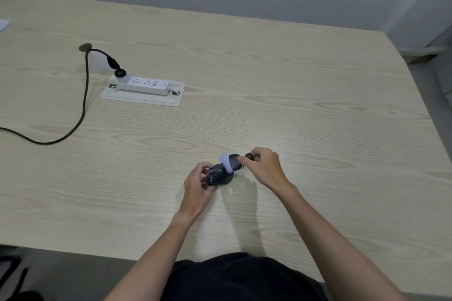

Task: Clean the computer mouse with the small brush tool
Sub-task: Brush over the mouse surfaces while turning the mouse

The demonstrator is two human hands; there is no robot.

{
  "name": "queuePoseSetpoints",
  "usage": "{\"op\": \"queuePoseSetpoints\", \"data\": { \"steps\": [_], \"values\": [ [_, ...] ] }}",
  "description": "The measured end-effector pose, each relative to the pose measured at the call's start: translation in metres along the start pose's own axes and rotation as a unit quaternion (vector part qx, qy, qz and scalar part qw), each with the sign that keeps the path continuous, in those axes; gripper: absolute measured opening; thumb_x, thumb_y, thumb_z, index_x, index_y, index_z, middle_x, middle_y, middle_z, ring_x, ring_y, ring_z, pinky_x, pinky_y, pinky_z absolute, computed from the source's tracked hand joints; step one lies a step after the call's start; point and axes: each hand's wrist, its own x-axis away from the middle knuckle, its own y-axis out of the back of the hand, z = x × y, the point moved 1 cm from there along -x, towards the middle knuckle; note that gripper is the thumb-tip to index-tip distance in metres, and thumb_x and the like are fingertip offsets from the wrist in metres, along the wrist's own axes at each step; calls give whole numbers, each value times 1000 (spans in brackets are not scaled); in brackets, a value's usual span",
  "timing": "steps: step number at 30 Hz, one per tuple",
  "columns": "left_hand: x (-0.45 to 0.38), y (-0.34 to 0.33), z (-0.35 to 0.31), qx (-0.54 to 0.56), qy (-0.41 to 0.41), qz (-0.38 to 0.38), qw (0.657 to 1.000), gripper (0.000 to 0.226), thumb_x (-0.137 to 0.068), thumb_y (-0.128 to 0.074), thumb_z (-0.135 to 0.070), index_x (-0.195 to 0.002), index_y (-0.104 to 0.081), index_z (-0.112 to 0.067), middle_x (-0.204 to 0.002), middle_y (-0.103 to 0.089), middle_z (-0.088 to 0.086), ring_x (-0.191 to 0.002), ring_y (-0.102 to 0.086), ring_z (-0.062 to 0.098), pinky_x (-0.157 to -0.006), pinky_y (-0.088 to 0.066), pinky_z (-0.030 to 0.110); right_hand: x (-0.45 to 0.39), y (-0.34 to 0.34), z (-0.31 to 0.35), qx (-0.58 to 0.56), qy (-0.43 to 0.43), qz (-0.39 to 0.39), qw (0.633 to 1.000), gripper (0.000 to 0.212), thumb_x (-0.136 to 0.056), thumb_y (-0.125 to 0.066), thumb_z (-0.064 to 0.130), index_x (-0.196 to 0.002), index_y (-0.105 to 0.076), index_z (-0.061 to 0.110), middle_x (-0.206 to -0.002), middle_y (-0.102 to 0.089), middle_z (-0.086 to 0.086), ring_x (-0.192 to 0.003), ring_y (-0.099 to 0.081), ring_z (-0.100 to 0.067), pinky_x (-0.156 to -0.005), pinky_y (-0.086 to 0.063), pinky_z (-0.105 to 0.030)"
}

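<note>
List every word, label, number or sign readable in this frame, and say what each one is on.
"WL": pale letters on the near side of the dark mouse, partly hidden by the left hand; possibly more letters, reading unsure.
Power strip: small marks beside the sockets, too blurred to read.
Brush in the right hand: no text visible.
Table: none.

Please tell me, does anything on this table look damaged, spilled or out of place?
Nothing stands out. The left hand holds the computer mouse while the right hand presses the brush to it. The power strip sits straight in its recess.
</note>
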Motion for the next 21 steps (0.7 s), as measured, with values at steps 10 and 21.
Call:
{"op": "queuePoseSetpoints", "data": {
  "steps": [10, 21],
  "values": [
    [2, -4, -1, -14, 65, -13, 998, 57, -63, -85, -3, -108, -57, -24, -89, -68, -1, -71, -67, 12, -61, -54, 18, 3, -10, -5, 79, 20, -1, 997, 33, -88, -68, 31, -75, -61, 2, -62, -54, 4, -56, -52, -10, -52, -36, -25],
    [3, 0, 4, -24, 106, -18, 994, 52, -64, -84, -20, -109, -59, -22, -85, -70, -6, -72, -67, 6, -67, -56, 21, 4, -9, -19, 34, -7, 34, 999, 32, -87, -71, 31, -75, -63, 2, -58, -50, 6, -53, -44, -11, -52, -34, -23]
  ]
}}
